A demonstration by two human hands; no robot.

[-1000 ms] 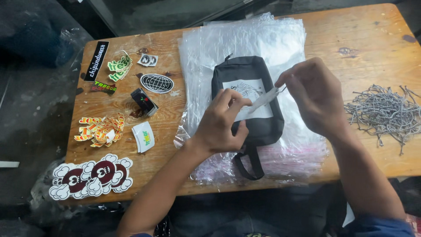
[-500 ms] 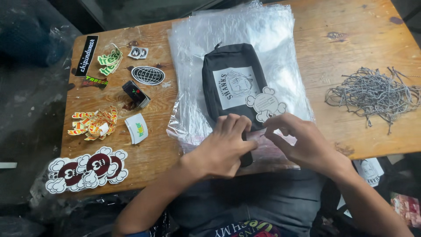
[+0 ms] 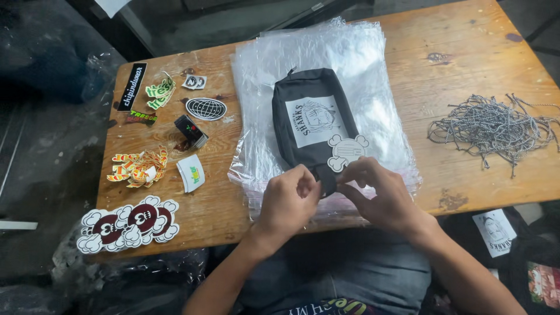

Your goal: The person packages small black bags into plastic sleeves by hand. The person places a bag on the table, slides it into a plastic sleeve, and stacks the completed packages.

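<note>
A black zip pouch [image 3: 303, 125] with a white printed patch lies on a stack of clear plastic bags [image 3: 350, 64] on a wooden table [image 3: 466, 52]. A white skull-and-bones shaped tag [image 3: 346, 152] rests on the pouch's near end. My left hand [image 3: 289, 201] and my right hand [image 3: 379, 195] meet at the pouch's near end, fingers pinched around its black strap loop beside the tag. What exactly each fingertip grips is hidden.
Sticker piles lie on the table's left: a black strip [image 3: 131, 86], green ones [image 3: 158, 93], an oval globe one [image 3: 205, 108], orange ones [image 3: 139, 166], red-and-white skull ones [image 3: 128, 221]. A heap of grey-white cords [image 3: 490, 128] sits at the right.
A second ago my hands held a thin white strip above the pouch. Since then they came down to the pouch's near end, and the white tag now lies on the pouch.
</note>
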